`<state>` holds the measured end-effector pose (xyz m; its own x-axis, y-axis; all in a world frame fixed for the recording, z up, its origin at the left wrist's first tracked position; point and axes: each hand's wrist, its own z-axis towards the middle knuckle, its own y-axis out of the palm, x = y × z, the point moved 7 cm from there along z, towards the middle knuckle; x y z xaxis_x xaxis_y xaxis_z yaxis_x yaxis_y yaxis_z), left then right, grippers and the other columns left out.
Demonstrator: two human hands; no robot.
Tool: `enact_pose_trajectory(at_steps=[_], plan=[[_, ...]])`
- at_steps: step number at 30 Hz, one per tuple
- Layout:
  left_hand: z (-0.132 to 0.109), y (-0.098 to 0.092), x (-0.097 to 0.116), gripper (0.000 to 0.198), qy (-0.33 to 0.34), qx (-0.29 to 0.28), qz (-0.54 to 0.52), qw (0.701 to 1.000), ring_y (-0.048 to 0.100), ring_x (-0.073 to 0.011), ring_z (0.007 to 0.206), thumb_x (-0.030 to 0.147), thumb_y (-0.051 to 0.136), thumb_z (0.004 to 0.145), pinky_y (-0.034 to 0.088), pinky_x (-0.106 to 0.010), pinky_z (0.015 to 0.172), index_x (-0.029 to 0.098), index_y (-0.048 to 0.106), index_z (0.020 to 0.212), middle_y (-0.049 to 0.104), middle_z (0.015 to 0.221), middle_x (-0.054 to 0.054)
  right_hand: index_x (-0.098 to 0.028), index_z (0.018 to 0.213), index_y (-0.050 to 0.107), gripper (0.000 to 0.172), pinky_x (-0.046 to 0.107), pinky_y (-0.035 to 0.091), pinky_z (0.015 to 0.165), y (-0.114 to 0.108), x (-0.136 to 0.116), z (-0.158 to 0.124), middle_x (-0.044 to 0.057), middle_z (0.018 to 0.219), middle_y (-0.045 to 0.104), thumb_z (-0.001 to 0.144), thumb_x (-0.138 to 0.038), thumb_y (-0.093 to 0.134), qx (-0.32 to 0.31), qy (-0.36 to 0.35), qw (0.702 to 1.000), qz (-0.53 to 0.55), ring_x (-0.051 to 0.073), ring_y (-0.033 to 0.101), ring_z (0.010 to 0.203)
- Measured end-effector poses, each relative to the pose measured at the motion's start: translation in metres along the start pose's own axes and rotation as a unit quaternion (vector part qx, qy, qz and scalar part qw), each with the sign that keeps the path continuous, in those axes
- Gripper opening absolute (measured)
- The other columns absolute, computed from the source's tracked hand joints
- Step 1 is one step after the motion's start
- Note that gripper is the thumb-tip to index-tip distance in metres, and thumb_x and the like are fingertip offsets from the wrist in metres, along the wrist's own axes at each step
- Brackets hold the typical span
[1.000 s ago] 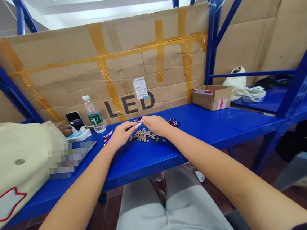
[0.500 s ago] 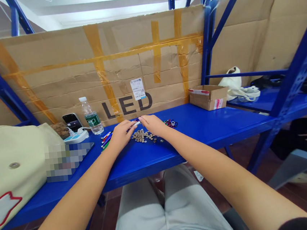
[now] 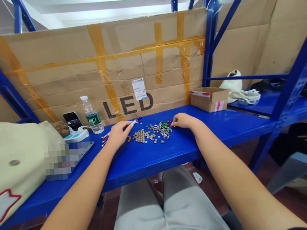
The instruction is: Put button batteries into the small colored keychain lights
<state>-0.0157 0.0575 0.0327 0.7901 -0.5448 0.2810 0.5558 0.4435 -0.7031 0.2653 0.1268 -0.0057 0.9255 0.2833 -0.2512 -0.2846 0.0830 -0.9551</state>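
Head camera: the left hand (image 3: 119, 133) is closed in a pinch, thumb and fingers holding a slim tube (image 3: 136, 120), pale and smooth along its body with a glossy blue end slanting up and away to the right, just above the blue tabletop (image 3: 211, 127). The right hand (image 3: 183, 120) has its fingers curled in and their tips at the right edge of a tangled heap of metallic clips (image 3: 165, 125); whether they grip one I cannot tell.

The clips are shiny and looped, in green, red and silver, with small, rounded silver pieces (image 3: 164, 133) clustered just in front. Between the hands, flat round discs (image 3: 140, 136) of dull, brownish metal lie in a loose spread, some overlapping. Glossy red and blue tubes (image 3: 105, 138) lie partly hidden beside the left hand. Farther back, a clear plastic bottle (image 3: 93, 118) with a green label stands near creased, tape-striped cardboard (image 3: 74, 81).
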Motion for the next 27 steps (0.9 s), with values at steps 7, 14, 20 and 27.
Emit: enact_pose_trajectory(at_steps=[7,14,20,27], plan=[[-0.001,0.001,0.002,0.042,-0.011,-0.019,0.008,1.000,0.062,-0.0203,0.091,0.050,0.046,0.088,0.047,-0.031,0.086,0.020,0.070,0.102,0.071,0.101,-0.005,-0.014,0.083,0.071,0.018,0.022,0.039,0.061,-0.002,0.006,-0.004,0.008,0.089,0.071,0.082,-0.019,0.054,-0.006,0.031,0.999,-0.019,0.015,0.062,0.075],[-0.001,0.004,0.003,0.040,0.000,-0.027,0.004,1.000,0.062,-0.0200,0.090,0.048,0.046,0.089,0.048,-0.031,0.086,0.020,0.069,0.103,0.070,0.100,-0.005,-0.015,0.095,0.069,0.023,0.022,0.041,0.064,0.000,0.015,0.000,0.008,0.095,0.070,0.073,-0.018,0.064,0.019,0.069,0.997,0.007,0.017,0.063,0.081],[0.000,0.006,0.003,0.035,-0.007,-0.036,-0.012,0.999,0.061,-0.0209,0.092,0.045,0.048,0.087,0.046,-0.032,0.087,0.019,0.068,0.099,0.070,0.100,-0.006,-0.013,0.100,0.065,0.033,0.022,0.043,0.066,-0.008,0.022,-0.001,0.007,0.088,0.069,0.067,-0.012,0.065,0.090,0.085,0.990,0.063,0.016,0.062,0.078],[-0.002,0.010,0.012,0.032,-0.041,-0.020,-0.072,0.996,0.060,-0.0184,0.082,0.036,0.034,0.094,0.047,-0.032,0.077,0.015,0.048,0.114,0.064,0.094,-0.007,-0.014,0.096,0.059,0.023,0.023,0.046,0.068,-0.021,-0.057,-0.008,0.003,0.082,0.065,0.072,-0.012,0.058,0.138,-0.145,0.933,0.300,0.011,0.058,0.070]])
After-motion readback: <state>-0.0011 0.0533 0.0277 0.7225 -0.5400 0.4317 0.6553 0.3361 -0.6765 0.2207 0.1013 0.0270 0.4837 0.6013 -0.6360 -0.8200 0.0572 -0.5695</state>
